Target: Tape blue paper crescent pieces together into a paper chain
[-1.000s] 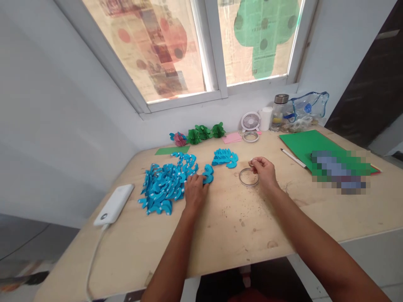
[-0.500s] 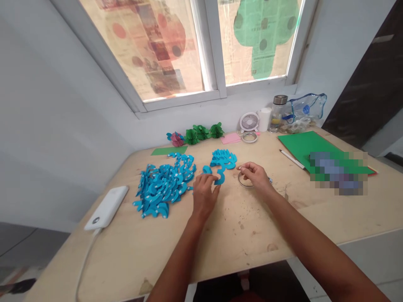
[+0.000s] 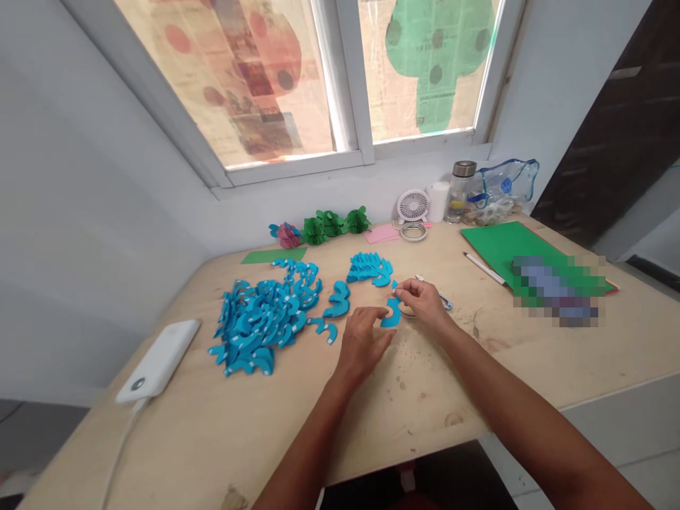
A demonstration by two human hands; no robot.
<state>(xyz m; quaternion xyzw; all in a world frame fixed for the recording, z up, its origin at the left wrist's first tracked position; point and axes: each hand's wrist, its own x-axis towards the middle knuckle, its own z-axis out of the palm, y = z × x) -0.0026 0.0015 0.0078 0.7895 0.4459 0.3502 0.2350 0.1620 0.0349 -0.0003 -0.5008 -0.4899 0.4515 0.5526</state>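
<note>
Blue, the curved piece (image 3: 392, 316) sits between the two hands I'm watching from afar. The left hand (image 3: 362, 341) has thumb and forefinger spread at its edge; the right hand (image 3: 422, 301) has its fingertips pressed together by its upper end, though I can't tell what they pinch. Beyond, I see a blue pile (image 3: 260, 319), green ornaments (image 3: 332, 224) and a small fan (image 3: 413, 205).

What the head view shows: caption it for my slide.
Left hand and right hand at a curved blue piece, near a blue heap on a wooden table.
</note>
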